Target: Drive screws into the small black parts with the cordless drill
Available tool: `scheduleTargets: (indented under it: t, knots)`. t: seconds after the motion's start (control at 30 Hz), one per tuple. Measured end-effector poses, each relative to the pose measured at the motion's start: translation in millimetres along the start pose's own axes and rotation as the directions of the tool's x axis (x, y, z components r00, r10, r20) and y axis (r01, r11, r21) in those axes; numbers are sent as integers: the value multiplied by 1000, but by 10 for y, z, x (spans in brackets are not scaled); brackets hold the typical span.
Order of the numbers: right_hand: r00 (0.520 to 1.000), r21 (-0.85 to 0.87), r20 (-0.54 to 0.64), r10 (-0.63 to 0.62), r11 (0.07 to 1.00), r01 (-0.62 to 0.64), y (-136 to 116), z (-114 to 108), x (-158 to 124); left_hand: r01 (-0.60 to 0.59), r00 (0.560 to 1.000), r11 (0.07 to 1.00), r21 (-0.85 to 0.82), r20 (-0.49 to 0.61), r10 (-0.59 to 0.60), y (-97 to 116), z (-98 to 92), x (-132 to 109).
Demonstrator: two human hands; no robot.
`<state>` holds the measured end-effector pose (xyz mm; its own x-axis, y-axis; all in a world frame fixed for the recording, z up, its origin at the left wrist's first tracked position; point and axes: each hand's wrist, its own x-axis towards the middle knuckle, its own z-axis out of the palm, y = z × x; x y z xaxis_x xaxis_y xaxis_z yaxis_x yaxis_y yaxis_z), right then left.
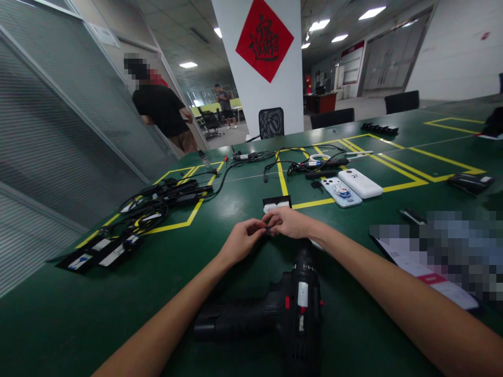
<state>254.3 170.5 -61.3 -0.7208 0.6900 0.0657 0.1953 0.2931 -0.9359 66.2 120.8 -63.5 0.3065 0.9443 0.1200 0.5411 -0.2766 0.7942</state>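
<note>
My left hand (pixel 242 240) and my right hand (pixel 286 222) meet over the middle of the green table (pixel 220 209). Their fingertips pinch together around a small dark piece (pixel 268 228), too small to name. Just behind the right hand is a black holder with white contents (pixel 277 203), partly covered by the fingers. Nearer to me, between my forearms, a black cordless drill (pixel 302 309) lies on its side, its chuck pointing away towards my hands and its handle to the left.
Tangled black cables and adapters (pixel 168 193) lie at the left, beside black trays (pixel 80 262). To the right are a phone (pixel 341 191), a white power bank (pixel 359 183) and a clipboard (pixel 440 288). More cables (pixel 251 156) stretch across the back. A person (pixel 163 107) stands beyond the table.
</note>
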Motion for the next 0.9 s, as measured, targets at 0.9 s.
scheduleTargets:
  t: [0.9]
  knots:
    - [988,-492,-102,-115,869,51,-96,161,-1,324,943,828,458,-88,-321,-529,-1630,-1238]
